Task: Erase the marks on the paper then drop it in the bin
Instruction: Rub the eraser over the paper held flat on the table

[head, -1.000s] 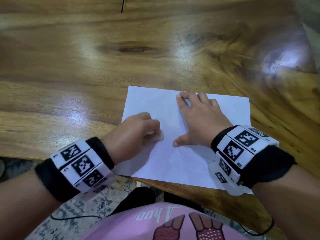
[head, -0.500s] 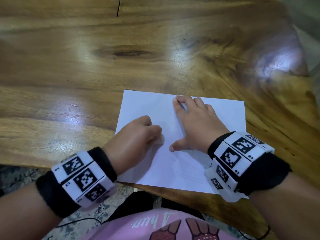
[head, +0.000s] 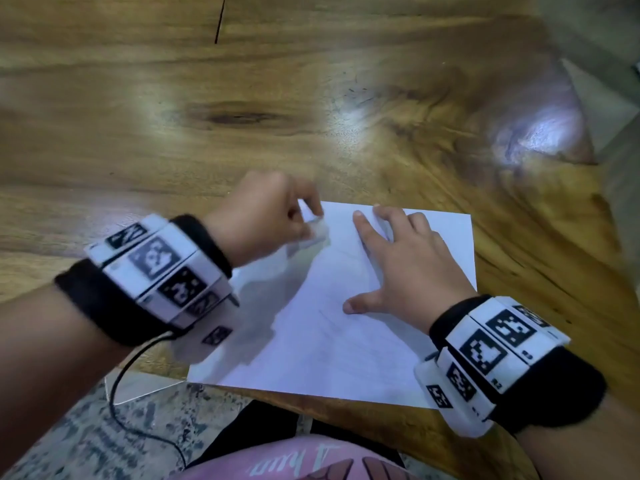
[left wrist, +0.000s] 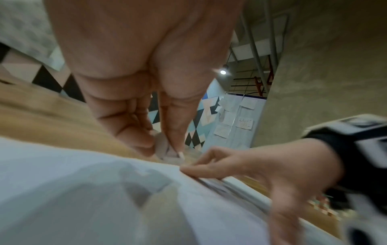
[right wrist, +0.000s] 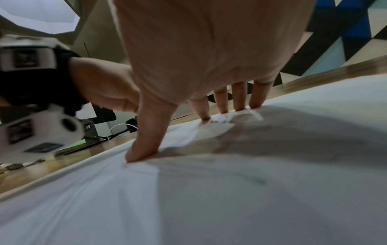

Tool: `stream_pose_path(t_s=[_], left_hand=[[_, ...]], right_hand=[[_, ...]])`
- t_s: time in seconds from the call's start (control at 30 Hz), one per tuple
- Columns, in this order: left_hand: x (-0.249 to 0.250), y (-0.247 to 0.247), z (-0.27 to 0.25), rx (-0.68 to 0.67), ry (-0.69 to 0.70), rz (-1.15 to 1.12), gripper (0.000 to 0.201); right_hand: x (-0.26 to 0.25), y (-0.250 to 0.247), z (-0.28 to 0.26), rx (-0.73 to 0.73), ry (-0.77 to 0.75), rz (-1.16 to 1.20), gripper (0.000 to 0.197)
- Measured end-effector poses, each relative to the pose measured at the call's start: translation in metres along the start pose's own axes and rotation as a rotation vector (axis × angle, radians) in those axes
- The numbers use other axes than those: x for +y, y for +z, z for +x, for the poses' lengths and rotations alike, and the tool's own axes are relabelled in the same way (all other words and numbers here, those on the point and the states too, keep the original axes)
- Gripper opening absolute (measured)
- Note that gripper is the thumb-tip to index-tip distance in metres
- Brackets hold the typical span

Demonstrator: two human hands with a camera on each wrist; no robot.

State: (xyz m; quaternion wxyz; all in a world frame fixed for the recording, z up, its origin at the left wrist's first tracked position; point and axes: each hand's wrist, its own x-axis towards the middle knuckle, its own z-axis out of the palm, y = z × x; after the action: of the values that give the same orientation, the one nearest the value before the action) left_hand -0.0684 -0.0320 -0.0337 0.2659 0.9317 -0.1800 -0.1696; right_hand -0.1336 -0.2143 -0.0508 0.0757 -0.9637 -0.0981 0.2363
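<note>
Each bare forearm carries a wide black fabric wristband (head: 93,306) topped with a row of white blocks printed with black square code markers (head: 156,261). The band behind the right hand (head: 412,268) is built the same way (head: 491,351). A thin black cable (head: 117,382) trails from the left band. A pink top with lettering (head: 277,462) shows below.
</note>
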Motion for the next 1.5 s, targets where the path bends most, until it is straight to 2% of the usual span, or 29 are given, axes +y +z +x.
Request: stream_pose_path(t_s=[0.07,0.17,0.27,0.33,0.4,0.43,0.53,0.6,0.67,0.77,0.83,0.93,1.0,1.07,1.13,1.2,1.23,1.37,1.43,1.5], left_hand=[[0.006,0.001,0.02,0.04,-0.01,-0.038,0.012],[0.012,0.011,0.032,0.059,-0.012,0.035,0.01],[0.005,0.024,0.01,0.073,0.107,0.046,0.008],[0.003,0.028,-0.017,-0.031,0.208,0.054,0.018],[0.002,0.026,-0.029,-0.163,0.209,0.04,0.02],[0.002,0.024,-0.026,-0.178,0.187,0.034,0.018],[0.002,0.014,0.007,0.016,0.095,0.017,0.012],[0.003,0.015,0.021,0.076,0.061,0.026,0.013],[0.004,0.022,0.011,0.04,0.086,0.024,0.013],[0.006,0.028,-0.02,-0.106,0.191,0.043,0.019],[0.003,0.022,-0.018,-0.17,0.162,0.04,0.009],[-0.004,0.012,0.013,0.021,0.068,0.041,0.009],[-0.004,0.014,0.02,0.078,0.06,0.057,0.01],[0.0,0.023,0.003,0.022,0.135,0.055,0.01],[0.005,0.029,-0.022,-0.107,0.248,0.056,0.014],[0.006,0.027,-0.025,-0.226,0.256,0.091,0.007],[0.005,0.023,-0.016,-0.213,0.236,0.115,0.007],[0.01,0.013,0.031,0.007,0.135,0.141,0.018],[0.012,0.018,0.033,-0.006,0.127,0.147,0.018],[0.007,0.025,0.013,-0.046,0.213,0.122,0.014]], right_hand=[[0.0,-0.001,0.001,-0.004,0.003,-0.027,0.117],[0.0,-0.001,0.002,-0.012,0.006,-0.04,0.118],[-0.001,-0.001,0.003,-0.021,0.009,-0.047,0.117],[-0.001,-0.001,0.003,-0.018,0.005,-0.054,0.117],[0.0,-0.001,0.003,-0.011,-0.001,-0.061,0.117],[0.0,0.0,0.003,-0.012,-0.003,-0.067,0.117],[-0.001,0.0,0.003,-0.013,-0.001,-0.084,0.117],[-0.001,0.0,0.003,-0.017,0.001,-0.084,0.117],[-0.001,-0.001,0.004,-0.018,0.004,-0.076,0.118],[-0.001,0.0,0.004,-0.007,0.001,-0.066,0.118],[-0.001,0.0,0.004,-0.007,-0.001,-0.068,0.118],[-0.001,0.001,0.004,-0.005,0.004,-0.07,0.117],[-0.001,0.001,0.004,-0.005,0.002,-0.073,0.117],[-0.001,0.001,0.004,-0.001,0.004,-0.068,0.118],[0.0,0.001,0.004,0.002,0.002,-0.063,0.118],[-0.001,0.001,0.005,0.001,0.0,-0.062,0.119],[-0.001,0.001,0.005,0.0,0.0,-0.062,0.119],[-0.001,0.0,0.003,-0.007,0.001,-0.068,0.118],[-0.001,0.0,0.003,-0.006,0.001,-0.067,0.118],[0.0,0.0,0.004,-0.002,0.004,-0.058,0.118]])
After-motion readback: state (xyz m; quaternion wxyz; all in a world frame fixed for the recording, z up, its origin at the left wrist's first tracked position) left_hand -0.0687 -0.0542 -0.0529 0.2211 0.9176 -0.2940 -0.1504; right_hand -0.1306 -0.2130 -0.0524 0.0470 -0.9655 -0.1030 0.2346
